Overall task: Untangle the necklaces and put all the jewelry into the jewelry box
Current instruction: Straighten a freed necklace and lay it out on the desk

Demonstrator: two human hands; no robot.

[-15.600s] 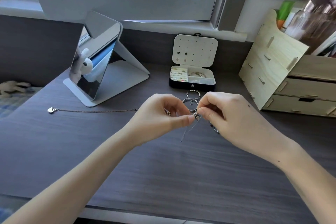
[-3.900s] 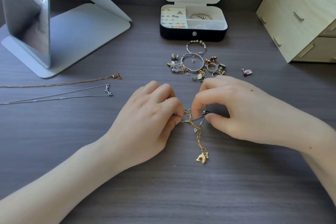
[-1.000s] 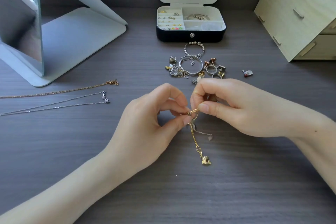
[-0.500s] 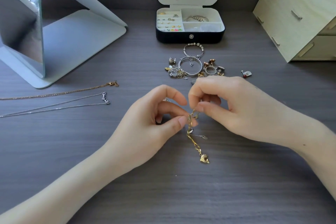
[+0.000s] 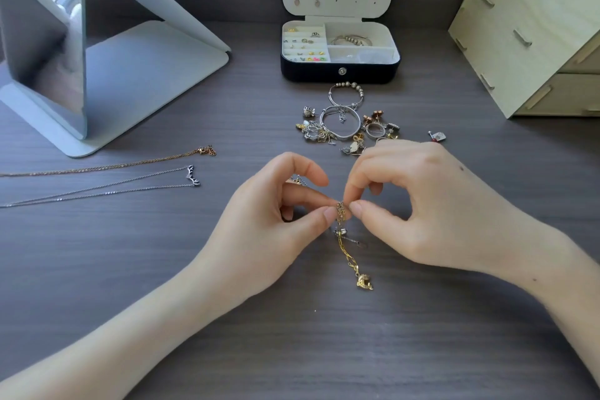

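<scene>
Fingers of left hand [image 5: 259, 237] and right hand [image 5: 438, 204] pinching tangled gold necklace [image 5: 346, 253], thumb tips nearly touching, other fingers curled

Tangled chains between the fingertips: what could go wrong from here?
1. The left hand and right hand pinch the tangled chains very close together; pulling apart may tighten the knot or snap a thin link.
2. The right hand's knuckles sit right by the loose jewelry pile; a sudden tug might scatter it.
</scene>
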